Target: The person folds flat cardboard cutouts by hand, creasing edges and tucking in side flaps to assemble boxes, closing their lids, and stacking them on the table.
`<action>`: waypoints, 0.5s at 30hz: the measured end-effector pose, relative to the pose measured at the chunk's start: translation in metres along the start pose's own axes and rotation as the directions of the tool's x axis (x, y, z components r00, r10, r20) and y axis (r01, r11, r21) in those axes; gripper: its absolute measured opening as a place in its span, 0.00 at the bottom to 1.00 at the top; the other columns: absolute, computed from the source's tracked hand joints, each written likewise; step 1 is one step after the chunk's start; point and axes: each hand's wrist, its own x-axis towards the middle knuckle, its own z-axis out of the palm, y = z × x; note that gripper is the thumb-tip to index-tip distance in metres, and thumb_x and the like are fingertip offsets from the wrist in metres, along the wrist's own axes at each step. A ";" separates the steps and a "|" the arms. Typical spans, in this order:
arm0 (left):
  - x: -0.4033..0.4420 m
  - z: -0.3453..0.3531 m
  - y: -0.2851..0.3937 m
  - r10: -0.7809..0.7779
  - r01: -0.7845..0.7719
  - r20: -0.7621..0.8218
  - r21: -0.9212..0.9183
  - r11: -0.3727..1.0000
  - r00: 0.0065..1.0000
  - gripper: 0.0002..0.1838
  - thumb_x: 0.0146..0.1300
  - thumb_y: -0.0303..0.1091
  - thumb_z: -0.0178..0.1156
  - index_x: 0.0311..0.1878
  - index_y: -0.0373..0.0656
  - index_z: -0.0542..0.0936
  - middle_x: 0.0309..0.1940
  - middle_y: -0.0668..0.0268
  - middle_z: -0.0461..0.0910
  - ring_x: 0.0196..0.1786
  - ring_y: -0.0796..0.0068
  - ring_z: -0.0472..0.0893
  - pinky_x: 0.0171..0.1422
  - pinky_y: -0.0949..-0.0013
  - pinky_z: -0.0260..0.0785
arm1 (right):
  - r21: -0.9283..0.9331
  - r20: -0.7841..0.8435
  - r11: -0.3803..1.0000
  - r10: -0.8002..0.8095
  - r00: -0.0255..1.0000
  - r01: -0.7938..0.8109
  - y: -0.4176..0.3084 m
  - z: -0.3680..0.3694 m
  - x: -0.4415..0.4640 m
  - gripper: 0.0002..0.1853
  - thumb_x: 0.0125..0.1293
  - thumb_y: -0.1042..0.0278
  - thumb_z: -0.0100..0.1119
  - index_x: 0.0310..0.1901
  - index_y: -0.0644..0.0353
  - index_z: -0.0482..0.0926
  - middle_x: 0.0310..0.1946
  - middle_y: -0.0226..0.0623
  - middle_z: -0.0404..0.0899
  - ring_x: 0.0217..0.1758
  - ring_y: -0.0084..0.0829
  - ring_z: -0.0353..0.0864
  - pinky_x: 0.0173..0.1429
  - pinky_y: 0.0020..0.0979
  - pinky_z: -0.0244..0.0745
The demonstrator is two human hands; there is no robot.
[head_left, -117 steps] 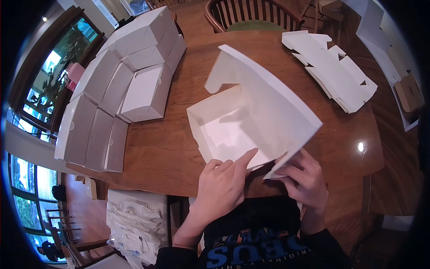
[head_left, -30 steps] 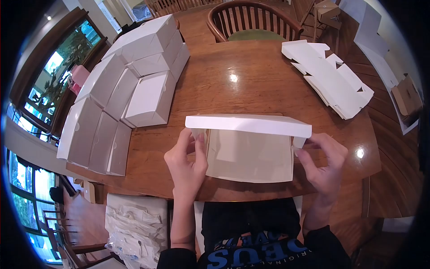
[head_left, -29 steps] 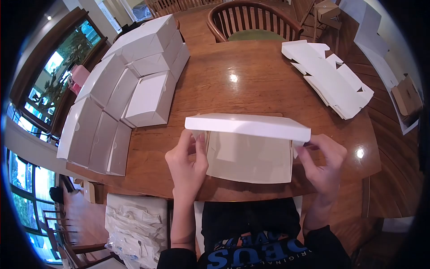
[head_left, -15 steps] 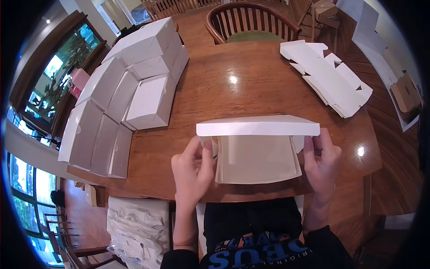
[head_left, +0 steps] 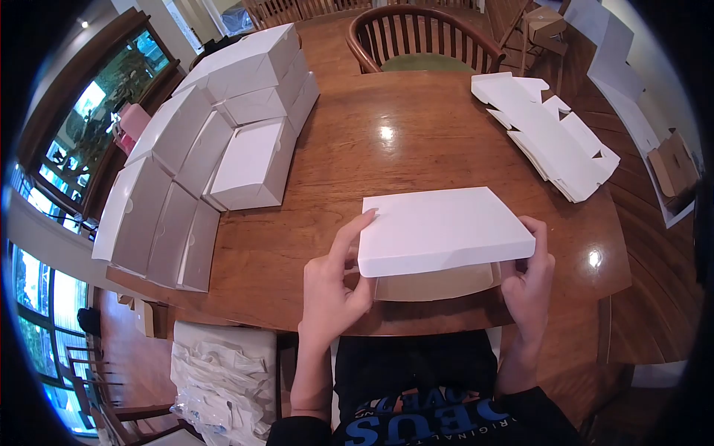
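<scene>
1. Here we are at the near edge of the brown, glossy wooden table (head_left: 357,163), with an open-fronted white cardboard box (head_left: 439,286) lying right between our two hands, close in front of our body.
2. Its broad, flat white cardboard lid (head_left: 446,221) slopes over the box, front edge towards us and apart from the near rim; through that gap we see the duller, greyish-beige inside.
3. The lid's long axis runs left to right, from one hand to the other, so neither hand is clearly nearer: we have an end each.
4. On the left, our left hand (head_left: 329,290) has the lid's end between its fingers, one fingertip on the top edge, the thumb low by the front corner.
5. Over on the right, our right hand (head_left: 532,286) is closed around the lid's other end, fingers at the outer corner, thumb below; what those pads press underneath, we can't tell.
6. Smooth matte faces, crisp folds, a shallow front lip: thin board, and we'd judge it bendy.
7. Off to our left, closed white cardboard boxes (head_left: 249,160) stand stacked; far right, flat white die-cut cardboard sheets (head_left: 554,137) lie in a notched, slanting pile.
</scene>
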 end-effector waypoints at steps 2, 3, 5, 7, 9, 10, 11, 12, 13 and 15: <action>0.000 -0.003 -0.003 -0.027 0.035 0.083 -0.088 0.995 0.996 0.32 0.55 0.27 0.60 0.67 0.45 0.70 0.38 0.50 0.86 0.42 0.53 0.87 0.50 0.61 0.79 | 0.008 0.006 1.000 0.023 1.000 -0.023 -0.002 0.002 -0.001 0.13 0.61 0.82 0.56 0.47 0.66 0.71 0.26 0.49 0.81 0.28 0.39 0.86 0.30 0.32 0.76; 0.000 -0.004 -0.005 -0.027 0.034 0.080 -0.088 0.996 0.996 0.32 0.55 0.27 0.60 0.67 0.45 0.70 0.38 0.50 0.86 0.42 0.53 0.87 0.50 0.61 0.79 | 0.008 0.007 1.000 0.020 1.000 -0.020 0.000 0.001 -0.001 0.13 0.61 0.82 0.56 0.47 0.66 0.71 0.26 0.49 0.81 0.28 0.39 0.86 0.30 0.32 0.76; -0.002 -0.005 -0.007 -0.041 0.066 0.135 -0.182 0.981 0.990 0.33 0.54 0.27 0.61 0.67 0.45 0.70 0.39 0.50 0.86 0.44 0.53 0.87 0.53 0.62 0.78 | -0.010 0.088 0.999 0.041 0.995 -0.040 0.004 -0.002 -0.002 0.12 0.58 0.84 0.55 0.45 0.68 0.72 0.23 0.52 0.78 0.26 0.42 0.85 0.30 0.33 0.76; -0.004 -0.005 -0.005 -0.071 0.104 0.157 -0.217 0.971 0.985 0.34 0.53 0.26 0.58 0.67 0.41 0.69 0.41 0.49 0.86 0.46 0.59 0.86 0.55 0.64 0.76 | -0.010 0.105 0.997 0.077 0.991 -0.077 0.005 -0.007 -0.004 0.11 0.55 0.85 0.54 0.42 0.68 0.73 0.21 0.52 0.77 0.25 0.42 0.84 0.30 0.34 0.75; -0.006 -0.006 -0.004 -0.099 0.141 0.176 -0.250 0.958 0.979 0.35 0.51 0.25 0.56 0.67 0.36 0.68 0.43 0.48 0.85 0.49 0.65 0.85 0.57 0.66 0.74 | -0.009 0.123 0.994 0.110 0.986 -0.110 0.005 -0.006 -0.003 0.11 0.53 0.86 0.53 0.40 0.69 0.75 0.20 0.53 0.75 0.24 0.43 0.83 0.29 0.34 0.74; -0.008 -0.006 -0.004 -0.081 0.124 0.174 -0.249 0.961 0.981 0.34 0.52 0.25 0.55 0.67 0.36 0.68 0.43 0.48 0.85 0.49 0.64 0.86 0.58 0.66 0.74 | -0.007 0.076 0.998 0.068 0.995 -0.068 0.005 -0.004 -0.003 0.10 0.52 0.86 0.52 0.38 0.70 0.75 0.19 0.52 0.75 0.22 0.41 0.81 0.29 0.33 0.72; -0.009 -0.006 -0.003 -0.064 0.107 0.173 -0.249 0.963 0.983 0.34 0.53 0.25 0.55 0.67 0.35 0.68 0.44 0.47 0.85 0.50 0.62 0.86 0.58 0.66 0.74 | -0.007 0.030 1.000 0.026 0.999 -0.026 0.005 -0.002 -0.002 0.10 0.50 0.87 0.50 0.36 0.71 0.76 0.19 0.51 0.74 0.21 0.39 0.80 0.28 0.32 0.71; -0.010 -0.006 -0.002 -0.066 0.107 0.168 -0.248 0.963 0.984 0.34 0.53 0.25 0.55 0.67 0.35 0.68 0.44 0.47 0.85 0.50 0.62 0.86 0.58 0.66 0.74 | -0.005 0.034 1.000 0.023 0.999 -0.023 0.004 -0.003 -0.002 0.10 0.50 0.87 0.50 0.36 0.71 0.76 0.19 0.51 0.74 0.21 0.39 0.80 0.28 0.32 0.71; -0.012 -0.006 -0.001 -0.064 0.097 0.160 -0.212 0.972 0.985 0.32 0.54 0.25 0.56 0.67 0.36 0.69 0.43 0.47 0.85 0.49 0.61 0.86 0.56 0.67 0.74 | -0.030 0.023 1.000 0.008 1.000 -0.008 0.002 -0.004 -0.001 0.09 0.51 0.86 0.51 0.35 0.71 0.76 0.18 0.50 0.73 0.20 0.35 0.78 0.28 0.31 0.70; -0.013 -0.008 0.002 -0.063 0.088 0.147 -0.175 0.981 0.987 0.31 0.56 0.25 0.56 0.67 0.36 0.69 0.42 0.47 0.85 0.48 0.60 0.87 0.55 0.67 0.75 | -0.054 0.015 0.999 -0.010 1.000 0.011 0.005 -0.006 -0.001 0.08 0.52 0.85 0.51 0.35 0.71 0.77 0.18 0.49 0.73 0.19 0.32 0.76 0.28 0.29 0.68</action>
